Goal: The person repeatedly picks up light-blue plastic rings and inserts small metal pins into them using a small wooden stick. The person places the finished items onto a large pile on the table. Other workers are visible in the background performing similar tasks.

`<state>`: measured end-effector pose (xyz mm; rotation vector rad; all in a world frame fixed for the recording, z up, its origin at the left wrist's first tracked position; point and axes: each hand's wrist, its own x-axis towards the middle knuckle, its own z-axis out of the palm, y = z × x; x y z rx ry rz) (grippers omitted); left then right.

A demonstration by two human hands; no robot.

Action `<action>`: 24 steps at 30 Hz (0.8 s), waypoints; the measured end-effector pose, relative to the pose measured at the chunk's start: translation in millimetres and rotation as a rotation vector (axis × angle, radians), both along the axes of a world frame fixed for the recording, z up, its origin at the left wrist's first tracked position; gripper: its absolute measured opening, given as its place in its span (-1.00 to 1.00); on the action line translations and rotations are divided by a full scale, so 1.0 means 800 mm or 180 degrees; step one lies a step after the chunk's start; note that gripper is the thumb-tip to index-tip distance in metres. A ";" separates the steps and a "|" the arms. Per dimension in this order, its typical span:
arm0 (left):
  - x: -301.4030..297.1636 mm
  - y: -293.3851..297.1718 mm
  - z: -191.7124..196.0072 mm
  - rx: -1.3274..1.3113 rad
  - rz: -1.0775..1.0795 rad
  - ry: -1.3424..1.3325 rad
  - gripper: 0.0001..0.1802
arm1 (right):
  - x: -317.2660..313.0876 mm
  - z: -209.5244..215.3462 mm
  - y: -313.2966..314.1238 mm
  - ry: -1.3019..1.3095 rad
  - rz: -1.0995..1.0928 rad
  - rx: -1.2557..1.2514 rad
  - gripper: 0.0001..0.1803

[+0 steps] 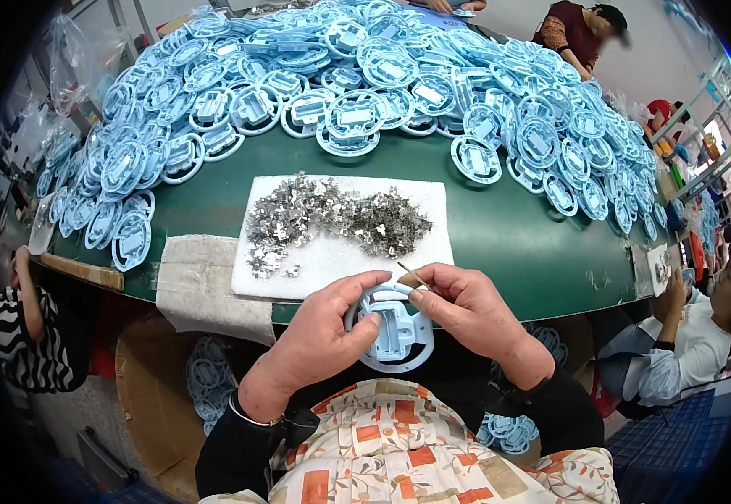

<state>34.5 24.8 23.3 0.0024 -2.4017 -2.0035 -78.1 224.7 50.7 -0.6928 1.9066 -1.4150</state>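
My left hand (329, 329) is closed on the left rim of a light-blue plastic ring-shaped part (395, 329), which has a rectangular compartment in its middle. The thumb rests by that compartment. On the upper right of the same rim lies my right hand (469, 317), its thumb and fingers pinched together. A thin, pointed stick-like tool (412, 275) sticks out from between its fingers; its exact kind is unclear. Just beyond both hands is a white foam board (340, 286), bearing a pile of small shiny metal pieces (315, 214).
A big heap of similar blue parts (357, 113) covers the back of the green table (298, 160). A pale cloth (206, 273) hangs over the near edge. Below stand a cardboard box (151, 395) and more blue parts (508, 430). Other people sit at both sides and behind the heap.
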 end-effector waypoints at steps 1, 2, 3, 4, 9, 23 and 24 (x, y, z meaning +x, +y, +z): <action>0.000 0.000 0.005 -0.0414 -0.0082 0.0111 -0.52 | 0.001 0.003 0.001 0.0050 0.0005 0.0075 -0.73; -0.003 -0.001 -0.001 -0.0625 -0.0121 0.0248 -0.50 | 0.003 0.003 0.001 0.0127 -0.0068 -0.0104 -0.73; -0.004 0.001 -0.004 -0.0118 -0.0038 0.0136 -0.51 | 0.006 0.001 0.001 0.0206 -0.0143 -0.0281 -0.72; -0.007 0.004 -0.007 0.0394 0.0018 0.0041 -0.52 | 0.007 0.001 0.003 0.0308 -0.0244 -0.0454 -0.71; 0.005 -0.003 -0.034 0.3276 -0.0124 -0.0210 -0.47 | 0.029 -0.001 -0.005 0.1060 -0.0145 -0.0532 -0.67; -0.009 0.005 -0.042 0.4181 -0.0745 -0.0033 -0.36 | 0.041 -0.018 -0.018 0.2838 0.0441 -0.0246 -0.43; -0.007 0.006 -0.041 0.3860 -0.0408 -0.0224 -0.36 | 0.040 -0.016 -0.017 0.3009 0.0540 -0.0212 -0.40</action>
